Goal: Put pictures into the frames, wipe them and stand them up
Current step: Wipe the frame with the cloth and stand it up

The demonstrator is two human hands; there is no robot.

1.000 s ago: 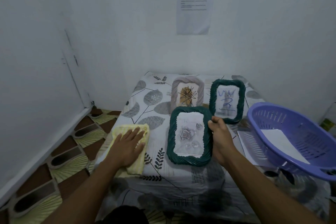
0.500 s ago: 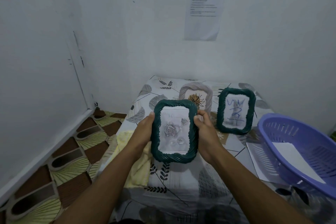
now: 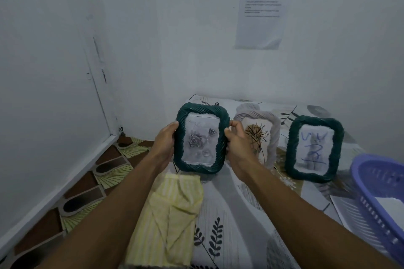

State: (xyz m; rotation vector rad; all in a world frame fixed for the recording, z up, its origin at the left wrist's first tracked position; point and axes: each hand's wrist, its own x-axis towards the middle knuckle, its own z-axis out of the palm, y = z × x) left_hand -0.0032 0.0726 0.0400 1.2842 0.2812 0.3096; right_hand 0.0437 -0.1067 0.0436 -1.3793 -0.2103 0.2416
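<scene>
Since 0.5 s ago: the rose-picture frame [image 3: 202, 138] has gone up and away from the person, toward the far-left part of the table [image 3: 236, 214]. Both hands went with it, and the view tipped up.

Grip: left hand [image 3: 165, 143] clasps the left rim and right hand [image 3: 237, 144] the right rim. Thumbs sit on the front, other fingers mostly hidden behind. Both are closed on the frame, neither slack.

Position: the frame is just left of the grey frame [image 3: 274, 129], with its lower edge over the far end of the yellow cloth [image 3: 170, 214]. Cannot tell whether it touches the table yet.

Orientation: portrait, long axis near vertical. The picture side faces the person, the back faces the wall.

Risks (judgement):
- The back stand is not visible. If it isn't swung out, the frame prob. drops flat on release.
- The right hand is just beside the grey frame, poss. touching it, so pulling out sideways could knock that one over.
- The lower edge may land partly on the cloth. That gives uneven footing, so the frame leans or slides.
- The 2nd green frame [image 3: 293, 148] and the purple basket [image 3: 376, 181] are well apart to the right and seem at little risk.
</scene>
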